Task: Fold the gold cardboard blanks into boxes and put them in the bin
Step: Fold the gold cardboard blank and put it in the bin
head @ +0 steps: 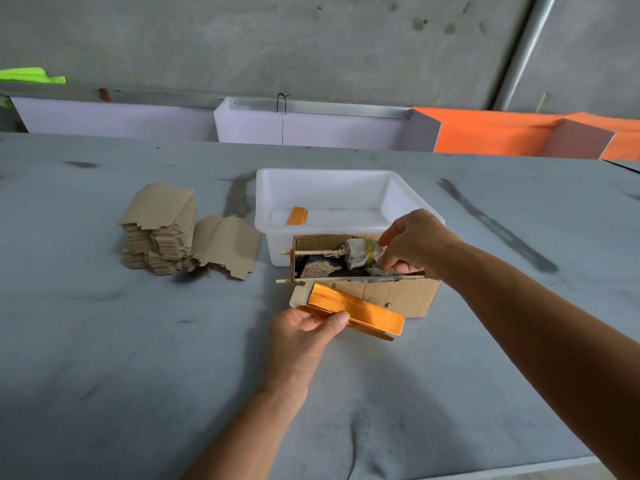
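Now my left hand [304, 332] pinches the gold blank [356, 311], half folded, near the small cardboard box [391, 296]. My right hand [412, 244] has its fingers [388, 237] curled round the cloth-wrapped dabber [360, 252] in that box. I think glue comes next: dab the flap lightly, then press it flat. One finished gold box [297, 216] lies in the white bin [270, 202], farther back on the worktop [138, 341].

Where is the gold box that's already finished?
In the head view, the finished gold box lies alone inside the white bin, near its front left corner, just behind the brown cardboard carton.
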